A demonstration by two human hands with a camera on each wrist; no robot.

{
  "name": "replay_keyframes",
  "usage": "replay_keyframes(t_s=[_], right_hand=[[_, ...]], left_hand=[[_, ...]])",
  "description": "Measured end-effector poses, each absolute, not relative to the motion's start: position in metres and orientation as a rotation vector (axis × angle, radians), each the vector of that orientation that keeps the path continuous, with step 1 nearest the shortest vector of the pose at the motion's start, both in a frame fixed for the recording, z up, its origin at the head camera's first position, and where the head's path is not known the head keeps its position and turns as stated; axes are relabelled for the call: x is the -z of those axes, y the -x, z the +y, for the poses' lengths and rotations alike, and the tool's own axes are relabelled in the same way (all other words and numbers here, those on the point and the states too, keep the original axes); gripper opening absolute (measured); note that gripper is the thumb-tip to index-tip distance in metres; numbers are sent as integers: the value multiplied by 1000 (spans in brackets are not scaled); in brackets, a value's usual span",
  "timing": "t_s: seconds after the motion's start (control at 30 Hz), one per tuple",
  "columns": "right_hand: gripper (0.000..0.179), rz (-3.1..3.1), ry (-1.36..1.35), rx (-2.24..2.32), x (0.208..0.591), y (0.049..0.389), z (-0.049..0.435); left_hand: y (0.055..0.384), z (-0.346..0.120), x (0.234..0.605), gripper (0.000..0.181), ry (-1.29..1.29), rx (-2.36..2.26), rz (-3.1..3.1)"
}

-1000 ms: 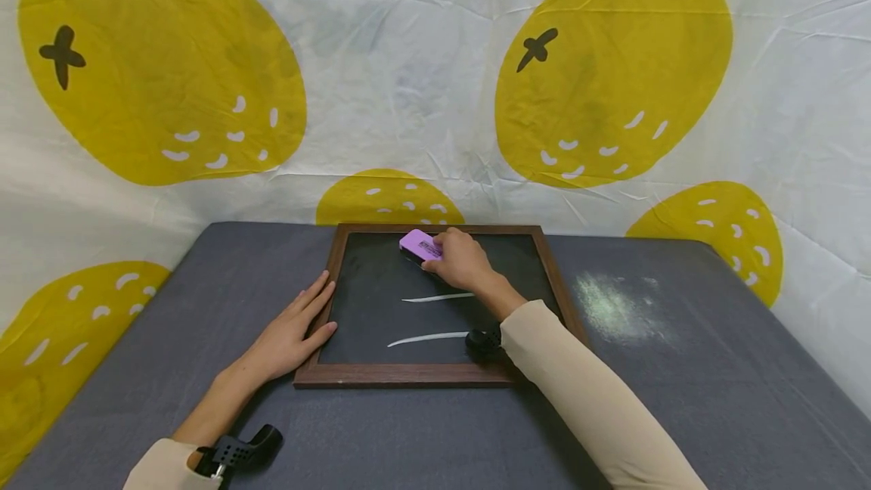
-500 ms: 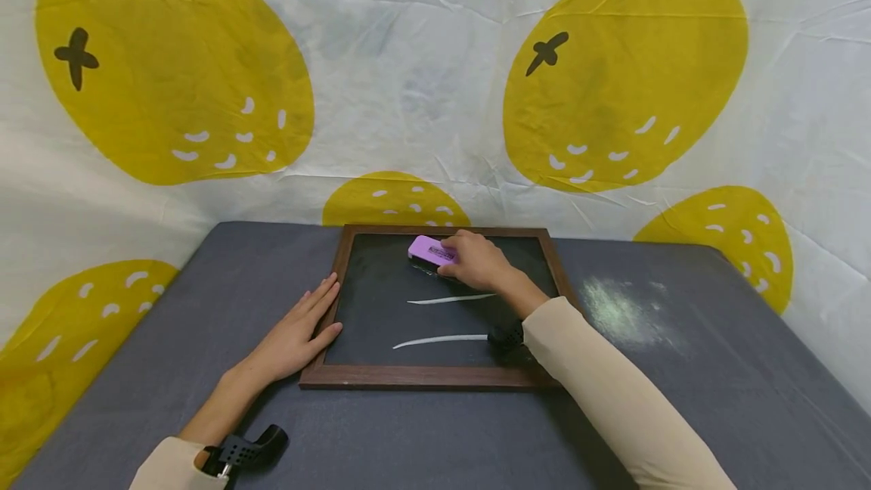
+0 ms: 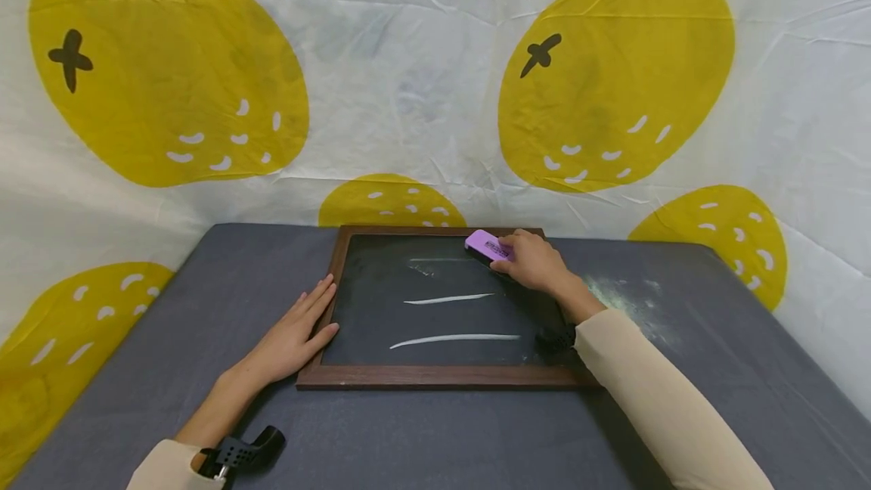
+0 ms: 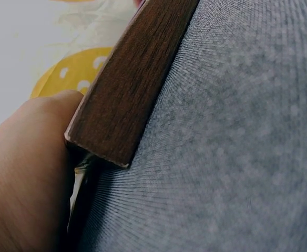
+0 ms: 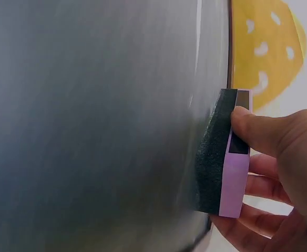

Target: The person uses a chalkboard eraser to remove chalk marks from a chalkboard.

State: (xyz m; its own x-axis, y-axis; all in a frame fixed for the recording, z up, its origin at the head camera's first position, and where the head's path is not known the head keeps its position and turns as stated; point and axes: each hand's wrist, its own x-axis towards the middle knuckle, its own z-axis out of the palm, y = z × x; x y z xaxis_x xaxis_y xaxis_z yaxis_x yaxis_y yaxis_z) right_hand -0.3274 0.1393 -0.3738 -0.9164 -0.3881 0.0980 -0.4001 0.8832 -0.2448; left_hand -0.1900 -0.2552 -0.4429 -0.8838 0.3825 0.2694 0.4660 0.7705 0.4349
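A small chalkboard in a brown wooden frame lies on the table. Two bold white chalk lines cross its middle and lower part, and a faint line with smudges shows near the top. My right hand pinches a purple eraser, its black felt against the board's upper right; in the right wrist view the thumb lies along the eraser's side. My left hand, fingers straight and slightly spread, rests on the left side of the frame.
Grey cloth covers the table. A pale chalk-dust patch marks the cloth right of the board. Behind hangs a white curtain with yellow fruit prints. Black wrist cameras sit on both wrists.
My right hand has slid the eraser rightward along the top of the board, uncovering a faint line and smudges there. The left hand has stayed on the frame.
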Motion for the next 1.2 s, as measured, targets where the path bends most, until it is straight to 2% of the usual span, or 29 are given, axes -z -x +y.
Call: replay_keyframes(t_s=[0.37,0.57,1.2], right_hand=[[50,-3009,-514,-290,375,318,163],[37,-2930,-545,-299,380,319,155],[35,-2811,-711,-171,383,320,126]], left_hand=[[189,-252,446,66,642,744,-2828],[189,-253,444,66,611,767,-2856],[192,-256,441,68,598,774,-2875]])
